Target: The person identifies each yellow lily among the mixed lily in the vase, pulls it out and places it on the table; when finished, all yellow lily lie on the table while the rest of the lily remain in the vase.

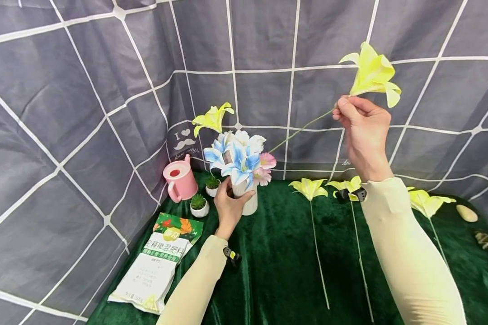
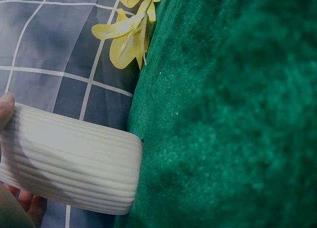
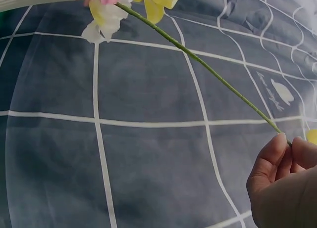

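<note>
My left hand (image 1: 230, 207) grips a white ribbed vase (image 1: 250, 205) that stands on the green cloth; the left wrist view shows the vase's ribbed side (image 2: 74, 159) with fingers around it. Blue-and-white lilies (image 1: 241, 163), white blooms, pink flowers (image 1: 264, 169) and one yellow lily (image 1: 212, 119) rise from the vase. My right hand (image 1: 366, 131) pinches the green stem (image 3: 208, 69) of another yellow lily (image 1: 372, 72) just below its bloom, held high at the right. That stem slants down left, its lower end reaching the flowers at the vase's mouth.
Several yellow lilies (image 1: 308, 188) lie on the green velvet cloth (image 1: 276, 262) at the right, near a pale stone (image 1: 466, 213) and a patterned stone (image 1: 487, 241). Left of the vase are two small potted plants (image 1: 199, 205), a pink watering can (image 1: 180, 180) and a fertilizer bag (image 1: 156, 262). Grey checked curtain hangs behind.
</note>
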### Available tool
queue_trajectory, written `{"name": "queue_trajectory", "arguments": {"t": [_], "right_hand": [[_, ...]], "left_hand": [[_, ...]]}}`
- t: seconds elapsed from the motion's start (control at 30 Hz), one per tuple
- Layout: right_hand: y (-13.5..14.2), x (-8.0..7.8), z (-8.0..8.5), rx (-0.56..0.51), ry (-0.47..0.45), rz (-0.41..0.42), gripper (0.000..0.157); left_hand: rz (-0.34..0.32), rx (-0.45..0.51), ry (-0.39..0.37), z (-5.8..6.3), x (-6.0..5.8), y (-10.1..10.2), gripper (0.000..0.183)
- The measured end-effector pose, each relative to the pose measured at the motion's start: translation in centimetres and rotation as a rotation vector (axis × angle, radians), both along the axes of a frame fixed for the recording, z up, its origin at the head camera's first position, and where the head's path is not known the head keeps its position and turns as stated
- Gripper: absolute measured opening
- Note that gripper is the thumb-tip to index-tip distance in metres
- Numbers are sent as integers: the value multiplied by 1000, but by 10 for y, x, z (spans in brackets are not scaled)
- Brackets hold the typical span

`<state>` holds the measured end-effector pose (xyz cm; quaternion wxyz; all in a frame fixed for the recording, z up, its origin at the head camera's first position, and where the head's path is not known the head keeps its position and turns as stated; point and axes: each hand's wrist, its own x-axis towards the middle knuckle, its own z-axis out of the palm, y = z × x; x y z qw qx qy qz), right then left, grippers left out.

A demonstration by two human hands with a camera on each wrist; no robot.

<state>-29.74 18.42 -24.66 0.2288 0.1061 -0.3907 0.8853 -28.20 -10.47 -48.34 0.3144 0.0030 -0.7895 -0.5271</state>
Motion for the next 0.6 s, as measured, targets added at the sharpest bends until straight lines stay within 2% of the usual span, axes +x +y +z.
{"name": "queue_trajectory", "arguments": {"t": [0.3, 0.43, 0.6], "right_hand": [[30, 20, 6, -132, 57, -21, 11], [41, 33, 10, -125, 64, -41, 12], [47, 50, 10, -94, 80, -26, 12]], "left_hand": [[1, -7, 21, -1, 1, 0, 77], [-12, 11, 19, -1, 1, 0, 78], [-17, 31, 3, 1, 1, -1, 79]]}}
